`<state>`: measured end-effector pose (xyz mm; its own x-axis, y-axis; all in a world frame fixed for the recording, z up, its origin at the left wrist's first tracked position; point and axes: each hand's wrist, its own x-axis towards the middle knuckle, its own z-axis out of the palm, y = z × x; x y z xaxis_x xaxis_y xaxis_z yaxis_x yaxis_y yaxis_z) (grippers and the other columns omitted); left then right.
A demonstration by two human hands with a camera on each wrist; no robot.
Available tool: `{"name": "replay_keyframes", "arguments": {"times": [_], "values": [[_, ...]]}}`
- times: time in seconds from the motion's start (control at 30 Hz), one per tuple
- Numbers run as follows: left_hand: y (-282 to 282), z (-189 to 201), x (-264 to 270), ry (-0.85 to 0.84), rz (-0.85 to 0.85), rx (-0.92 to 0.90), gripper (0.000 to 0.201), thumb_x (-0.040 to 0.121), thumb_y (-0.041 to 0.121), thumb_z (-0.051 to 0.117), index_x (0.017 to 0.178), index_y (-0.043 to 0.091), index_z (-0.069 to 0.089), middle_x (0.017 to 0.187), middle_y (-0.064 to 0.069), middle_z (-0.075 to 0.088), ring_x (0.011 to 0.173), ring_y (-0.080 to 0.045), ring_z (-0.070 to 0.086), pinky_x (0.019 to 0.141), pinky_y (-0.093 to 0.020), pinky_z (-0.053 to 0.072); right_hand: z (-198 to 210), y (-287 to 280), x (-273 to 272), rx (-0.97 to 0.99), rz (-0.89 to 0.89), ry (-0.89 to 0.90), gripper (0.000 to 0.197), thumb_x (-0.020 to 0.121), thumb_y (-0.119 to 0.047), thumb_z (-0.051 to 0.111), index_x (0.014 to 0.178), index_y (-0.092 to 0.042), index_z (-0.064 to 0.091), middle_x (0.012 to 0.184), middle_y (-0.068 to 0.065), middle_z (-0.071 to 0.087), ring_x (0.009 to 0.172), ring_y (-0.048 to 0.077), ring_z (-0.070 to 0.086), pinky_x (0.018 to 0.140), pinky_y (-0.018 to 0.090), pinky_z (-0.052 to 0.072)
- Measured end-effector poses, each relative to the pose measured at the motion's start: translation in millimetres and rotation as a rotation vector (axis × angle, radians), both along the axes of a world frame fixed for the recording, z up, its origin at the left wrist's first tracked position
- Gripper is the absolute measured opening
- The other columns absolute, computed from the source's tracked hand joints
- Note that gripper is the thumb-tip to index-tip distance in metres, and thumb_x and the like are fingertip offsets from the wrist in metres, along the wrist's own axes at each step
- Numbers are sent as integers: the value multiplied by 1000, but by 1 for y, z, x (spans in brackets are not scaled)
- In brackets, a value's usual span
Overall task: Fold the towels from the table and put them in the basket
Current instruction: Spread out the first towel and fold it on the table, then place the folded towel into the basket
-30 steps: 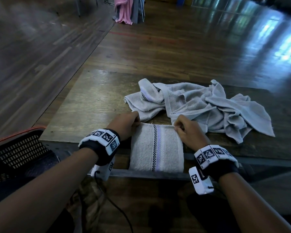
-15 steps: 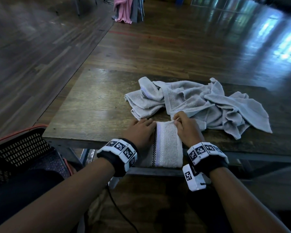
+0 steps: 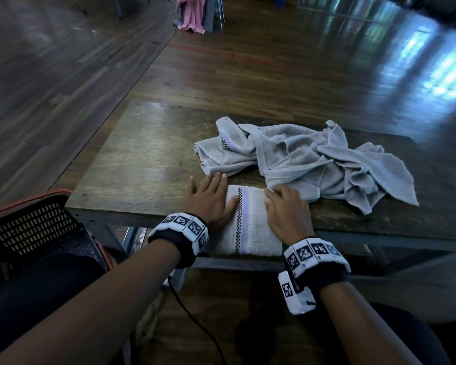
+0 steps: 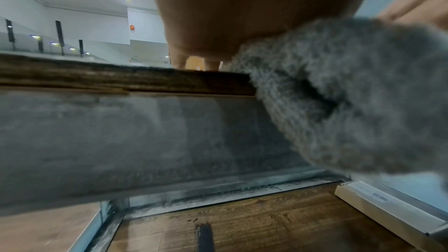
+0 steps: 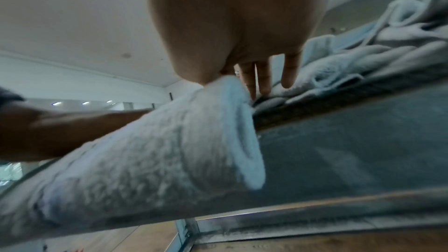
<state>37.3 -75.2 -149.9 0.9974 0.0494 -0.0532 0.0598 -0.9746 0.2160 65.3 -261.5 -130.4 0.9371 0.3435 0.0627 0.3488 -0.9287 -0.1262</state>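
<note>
Because the folded towel (image 3: 248,222) overhanging the table (image 3: 142,159) edge is soft and light, both flat, released hands, left hand (image 3: 211,201) and right hand (image 3: 287,212), should probably grip its sides together.

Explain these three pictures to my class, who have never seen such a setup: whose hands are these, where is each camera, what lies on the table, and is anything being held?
There is no machine here: a person works with bare hands, wearing wristbands with black-and-white markers. The wide picture comes from a camera on the person's head, looking down. The other two come from cameras on each wrist, looking along the fingers.

On the wooden table lies a folded towel with a striped border, overhanging the near edge. Behind it sits a heap of unfolded towels. A black basket stands at the left.

The left hand and right hand both press flat on the folded towel; neither grips it.
</note>
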Motion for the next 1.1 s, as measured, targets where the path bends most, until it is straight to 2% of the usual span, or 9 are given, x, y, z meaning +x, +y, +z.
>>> {"name": "replay_keyframes", "arguments": {"times": [0.1,0.17,0.3,0.43,0.53,0.67,0.8,0.97,1.1], "values": [[6,3,-6,20,123,4,76,90,63,11,148,14,12,157,-5,15,145,-21,11,115,-55,-7,-1,-10,-3,193,-106,99,37,97,-32,38,133,-32,47,132,3,48,124,25,36,101,45,32],[10,7,-13,-38,186,21,74,90,62,18,140,10,32,148,-10,34,139,-25,26,116,-54,2,-1,-14,-5,308,-200,130,35,94,-37,46,126,-26,52,129,6,51,124,28,38,103,47,32],[20,18,-20,-3,219,-14,56,88,59,33,112,13,54,122,-11,56,115,-30,48,100,-48,29,1,-20,-5,314,-317,234,38,87,-54,48,73,-24,65,109,13,61,115,35,47,102,50,36],[22,20,-23,129,236,-210,33,84,57,45,77,25,44,109,-6,62,106,-30,54,96,-48,30,5,-15,-5,348,-336,334,52,82,-56,53,50,-16,51,103,16,61,112,37,46,100,50,35],[21,19,-22,133,259,-302,34,82,56,49,71,26,40,98,-5,63,98,-28,55,92,-45,31,8,-11,-3,391,-360,416,50,81,-50,57,47,-16,43,84,10,59,106,34,49,97,47,38],[19,25,-28,33,284,-585,39,81,44,60,57,19,42,60,2,50,62,-19,51,55,-27,33,10,-14,-7,553,-286,460,35,85,-40,57,64,-13,53,76,7,56,87,29,57,78,38,41],[11,24,-55,-91,380,-944,31,82,29,66,70,21,39,70,3,47,62,-10,46,56,-29,37,-1,-17,-33,900,-249,426,17,88,-36,55,97,-21,54,87,-14,58,79,2,55,61,25,40],[9,-7,-111,-49,575,-1141,19,82,24,69,85,11,54,72,0,55,56,-8,53,49,-18,43,-53,-18,-91,1047,-353,596,25,90,-29,58,110,-14,54,110,7,64,87,11,60,76,29,47],[11,-55,-173,257,726,-1254,32,81,31,69,95,3,68,84,-12,69,73,-25,65,63,-29,49,-87,-19,-150,1089,-488,1002,33,91,-19,57,123,-15,50,129,14,57,119,30,52,105,55,36]]}}
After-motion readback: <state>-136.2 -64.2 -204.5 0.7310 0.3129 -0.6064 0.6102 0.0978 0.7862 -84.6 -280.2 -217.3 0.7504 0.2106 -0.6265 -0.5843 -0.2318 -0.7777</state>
